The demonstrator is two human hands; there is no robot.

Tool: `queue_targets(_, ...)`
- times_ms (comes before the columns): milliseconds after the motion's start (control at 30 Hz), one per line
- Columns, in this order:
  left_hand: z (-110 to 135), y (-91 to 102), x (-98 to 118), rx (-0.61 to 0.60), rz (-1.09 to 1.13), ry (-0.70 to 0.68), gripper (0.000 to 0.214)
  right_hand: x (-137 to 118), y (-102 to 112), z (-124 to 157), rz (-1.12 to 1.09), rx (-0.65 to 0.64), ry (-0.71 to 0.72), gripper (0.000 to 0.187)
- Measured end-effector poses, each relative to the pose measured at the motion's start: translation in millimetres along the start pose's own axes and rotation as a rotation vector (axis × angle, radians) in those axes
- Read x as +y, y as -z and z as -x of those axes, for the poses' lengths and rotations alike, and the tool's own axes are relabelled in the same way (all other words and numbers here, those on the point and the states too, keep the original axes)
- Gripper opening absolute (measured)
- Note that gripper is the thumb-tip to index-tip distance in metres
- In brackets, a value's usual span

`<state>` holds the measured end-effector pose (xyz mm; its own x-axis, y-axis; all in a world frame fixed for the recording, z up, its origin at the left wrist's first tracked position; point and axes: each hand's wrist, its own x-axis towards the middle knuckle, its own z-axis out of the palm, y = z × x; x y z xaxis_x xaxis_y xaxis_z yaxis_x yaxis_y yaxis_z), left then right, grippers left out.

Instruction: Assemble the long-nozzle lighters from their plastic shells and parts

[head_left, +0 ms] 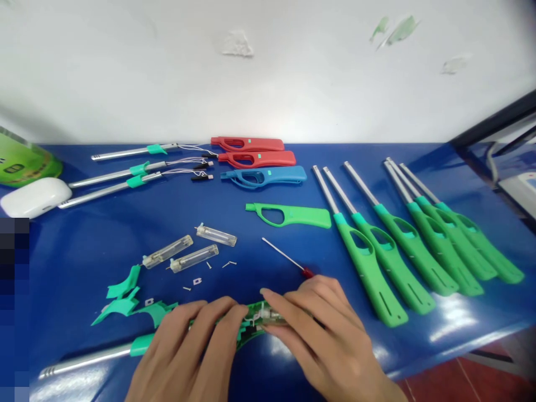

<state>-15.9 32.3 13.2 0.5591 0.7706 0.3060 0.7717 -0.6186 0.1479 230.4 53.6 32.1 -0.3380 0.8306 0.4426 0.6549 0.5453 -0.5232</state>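
Observation:
Both my hands rest on a green long-nosed lighter with its casing open (251, 322), lying at the near edge of the blue table (84, 240). My left hand (188, 346) presses down on the handle half near the metal tube (84, 362). My right hand (326, 335) pinches the clear fuel tank (268, 315) seated in the handle. A small red-handled screwdriver (288, 259) lies just beyond my right hand.
Three loose clear fuel tanks (188, 251) and green plastic pieces (125, 298) lie at the left. Several assembled green lighters (410, 240) lie at the right. Red and blue handle shells (255, 159), a green shell (293, 215) and metal tubes with wires (138, 167) lie farther back.

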Motion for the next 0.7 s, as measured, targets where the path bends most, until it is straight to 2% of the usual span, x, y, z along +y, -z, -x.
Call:
queue_targets(100,4.5,-4.2,-6.9,0.052,0.004,-0.062,0.034,-0.8,0.8,0.2,-0.015,0.019,-0.003,0.018)
queue_targets(233,11.2,-7.4,-8.8,0.060,-0.023,-0.114,0.043,-0.1,1.0,0.1,-0.009,0.034,-0.002,0.014)
queue_targets(467,13.8,-13.9,-4.0,0.100,0.019,-0.072,0.042,-1.0,-0.3,-2.4,-0.007,0.031,-0.001,0.016)
queue_targets(700,10.5,-8.4,-6.7,0.082,-0.007,-0.098,0.038,-1.1,1.6,-2.6,0.006,0.033,-0.002,0.014)
